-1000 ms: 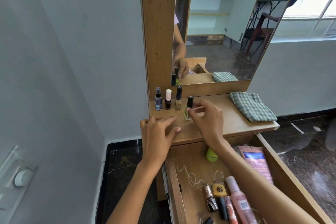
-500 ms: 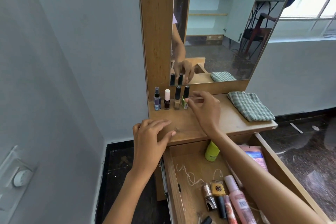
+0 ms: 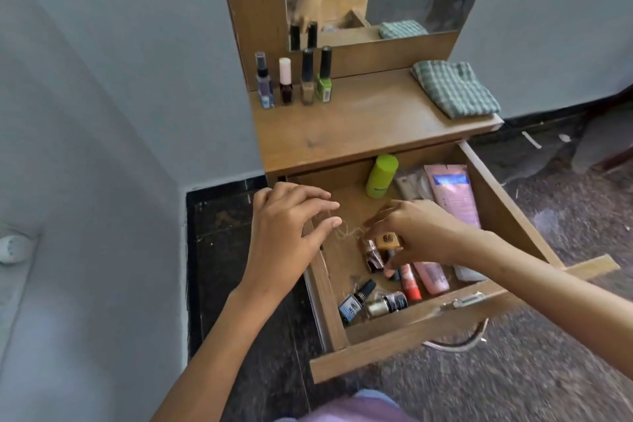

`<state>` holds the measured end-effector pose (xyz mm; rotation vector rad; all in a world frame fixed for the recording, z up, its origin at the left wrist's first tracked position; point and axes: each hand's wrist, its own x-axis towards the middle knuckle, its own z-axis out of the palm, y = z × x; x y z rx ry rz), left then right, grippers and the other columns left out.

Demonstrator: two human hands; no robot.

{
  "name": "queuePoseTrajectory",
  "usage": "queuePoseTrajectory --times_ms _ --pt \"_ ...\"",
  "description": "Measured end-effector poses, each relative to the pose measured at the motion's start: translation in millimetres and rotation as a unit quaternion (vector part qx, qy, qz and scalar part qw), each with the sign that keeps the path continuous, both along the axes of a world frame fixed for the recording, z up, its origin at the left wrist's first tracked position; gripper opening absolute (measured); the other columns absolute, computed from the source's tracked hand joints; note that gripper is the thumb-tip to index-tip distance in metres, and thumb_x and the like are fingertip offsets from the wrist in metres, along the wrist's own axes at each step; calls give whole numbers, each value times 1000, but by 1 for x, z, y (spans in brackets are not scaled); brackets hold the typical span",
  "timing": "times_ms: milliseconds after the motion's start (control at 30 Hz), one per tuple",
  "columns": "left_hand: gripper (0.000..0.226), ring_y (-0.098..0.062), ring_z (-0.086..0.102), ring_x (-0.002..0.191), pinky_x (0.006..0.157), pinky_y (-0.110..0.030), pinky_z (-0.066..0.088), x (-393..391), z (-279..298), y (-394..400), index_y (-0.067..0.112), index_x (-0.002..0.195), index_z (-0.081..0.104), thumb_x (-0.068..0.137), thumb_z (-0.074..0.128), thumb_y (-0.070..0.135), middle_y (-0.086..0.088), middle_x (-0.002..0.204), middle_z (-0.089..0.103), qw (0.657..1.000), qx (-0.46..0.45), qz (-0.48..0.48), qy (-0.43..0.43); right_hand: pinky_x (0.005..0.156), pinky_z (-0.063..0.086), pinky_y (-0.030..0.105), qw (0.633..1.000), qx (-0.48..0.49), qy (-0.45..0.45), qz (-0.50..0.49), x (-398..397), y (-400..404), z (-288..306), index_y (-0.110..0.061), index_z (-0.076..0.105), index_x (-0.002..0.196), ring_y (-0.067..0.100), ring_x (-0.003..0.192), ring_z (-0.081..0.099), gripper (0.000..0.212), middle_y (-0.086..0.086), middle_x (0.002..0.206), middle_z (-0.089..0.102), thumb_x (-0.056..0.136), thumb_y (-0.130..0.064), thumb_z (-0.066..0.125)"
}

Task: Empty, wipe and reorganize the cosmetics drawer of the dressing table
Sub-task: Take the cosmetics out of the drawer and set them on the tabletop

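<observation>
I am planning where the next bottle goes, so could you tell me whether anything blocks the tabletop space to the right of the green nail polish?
Nothing visible does. The green nail polish ends the row, and the tabletop lies bare from there to the folded checked cloth at the right end. The right hand is down in the drawer.

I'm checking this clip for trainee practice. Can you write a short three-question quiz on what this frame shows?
1. True or false: four small bottles stand upright in a row on the tabletop.
2. Where is the folded checked cloth? A) in the drawer B) on the tabletop, right side C) on the floor
3. Which hand reaches among the items in the open drawer?

Key
1. True.
2. B.
3. The right hand, at an orange-capped item; the left hand is over the drawer's left edge.
</observation>
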<state>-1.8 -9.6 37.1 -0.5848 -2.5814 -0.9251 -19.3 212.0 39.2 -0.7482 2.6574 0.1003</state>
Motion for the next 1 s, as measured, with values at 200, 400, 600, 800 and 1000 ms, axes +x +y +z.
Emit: queuePoseTrajectory --times_ms 200,400,600,800,1000 --pt "17 -5 50 101 90 -24 23 3 0 1 31 93 72 76 73 33 18 101 64 1000 -13 5 -27 80 45 30 994 -16 93 56 -2 -7 -14 -36 60 115 16 105 56 43 -9 111 65 74 -45 69" --pt "16 -6 51 99 87 -23 23 3 -2 0 32 90 71 75 74 28 16 99 65 998 -40 -4 -40 73 52 33 987 -114 45 105 -1 0 -16 -33 63 115 13 110 55 43 -11 119 63 75 -23 74" --pt "13 -5 51 98 86 -23 22 -1 -2 4 33 91 71 77 71 34 18 98 65 999 -28 -5 -43 73 51 28 978 -158 73 117 -9 0 -15 -24 69 104 12 104 59 25 -6 107 68 79 -21 73" --pt "44 2 49 98 87 -12 21 -4 1 9 34 108 66 73 58 60 21 102 64 998 30 -13 -55 79 54 20 917 -395 -17 -59 -14 11 11 -16 64 111 3 96 65 27 -6 104 67 85 -14 68" --pt "43 5 54 93 89 -21 29 -19 18 14 36 101 67 63 71 54 25 92 66 996 73 -14 -54 71 52 15 893 -445 -6 -69 -13 7 26 -13 67 104 0 90 65 27 -8 97 69 79 -17 74"
